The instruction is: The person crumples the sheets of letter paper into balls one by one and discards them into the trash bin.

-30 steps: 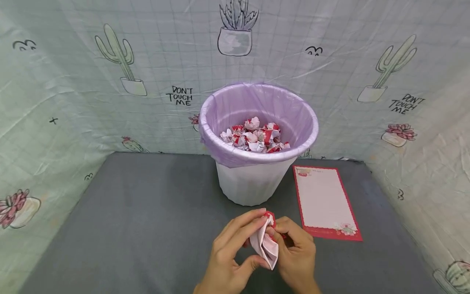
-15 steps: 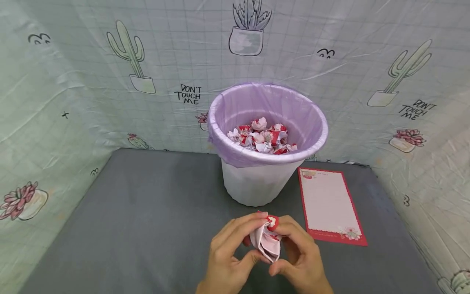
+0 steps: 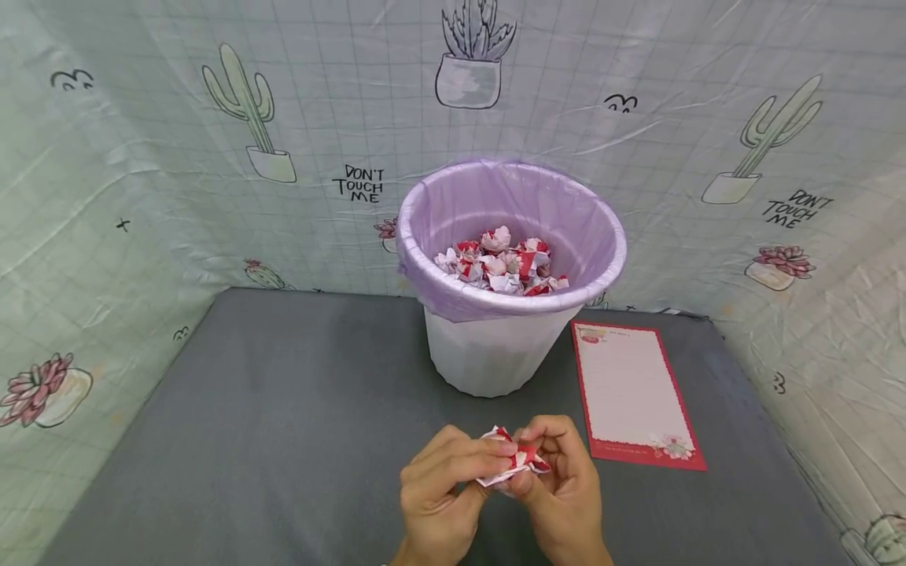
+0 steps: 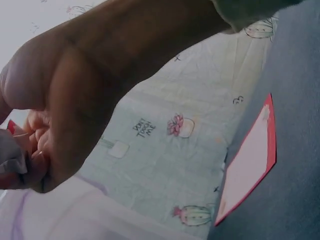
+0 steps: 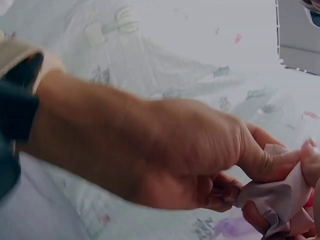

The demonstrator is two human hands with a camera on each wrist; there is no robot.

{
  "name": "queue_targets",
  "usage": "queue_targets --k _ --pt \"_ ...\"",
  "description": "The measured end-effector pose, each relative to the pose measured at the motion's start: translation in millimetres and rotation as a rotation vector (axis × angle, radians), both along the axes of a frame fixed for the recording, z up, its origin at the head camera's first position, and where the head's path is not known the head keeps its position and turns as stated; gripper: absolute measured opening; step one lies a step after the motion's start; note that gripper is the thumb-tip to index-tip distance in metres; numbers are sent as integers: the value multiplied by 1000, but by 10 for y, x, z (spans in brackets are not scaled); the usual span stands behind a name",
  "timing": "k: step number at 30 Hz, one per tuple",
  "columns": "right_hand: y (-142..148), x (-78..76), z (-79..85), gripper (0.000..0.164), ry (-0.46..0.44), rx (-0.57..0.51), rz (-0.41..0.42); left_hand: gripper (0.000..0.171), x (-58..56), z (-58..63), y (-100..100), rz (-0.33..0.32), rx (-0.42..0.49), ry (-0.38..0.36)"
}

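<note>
A crumpled sheet of red-and-white paper is held between both hands, in front of the bin. My left hand grips its left side, fingers over the top and thumb beneath. On the other side my right hand pinches the paper between thumb and curled fingers. In the right wrist view the creased paper bulges below the thumb. Only a small bit of the paper shows at the edge of the left wrist view. Fingers hide part of it.
A white bin with a purple liner stands beyond the hands, holding several crumpled paper balls. Right of it a flat red-bordered sheet lies on the grey table. A cactus-print curtain surrounds the table.
The paper has been squeezed from a folded, upright bundle into a smaller, flatter wad. My right fingers have shifted their hold, and the paper's red side now shows more.
</note>
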State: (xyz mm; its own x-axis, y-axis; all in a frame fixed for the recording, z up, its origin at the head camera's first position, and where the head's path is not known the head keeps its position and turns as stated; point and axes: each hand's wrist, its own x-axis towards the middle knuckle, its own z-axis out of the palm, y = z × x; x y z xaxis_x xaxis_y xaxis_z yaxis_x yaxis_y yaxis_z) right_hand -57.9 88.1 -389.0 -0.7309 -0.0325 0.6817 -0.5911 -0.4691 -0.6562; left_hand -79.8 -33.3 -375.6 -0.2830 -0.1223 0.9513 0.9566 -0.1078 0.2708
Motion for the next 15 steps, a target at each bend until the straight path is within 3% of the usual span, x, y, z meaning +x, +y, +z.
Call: queue_targets --k 5,8,10,12,15 --pt "-15 9 -8 10 -23 -37 12 14 -37 45 26 67 -8 151" --pt "-22 34 24 14 -124 -1 -69 19 -68 47 33 133 -72 285" --pt "-7 66 52 19 -213 50 -135 20 -76 35 38 124 -96 319" --pt "26 97 86 23 -275 141 -211 20 -79 25 44 94 -109 308" --pt "90 99 115 26 -168 250 -242 14 -52 13 46 -33 -47 172"
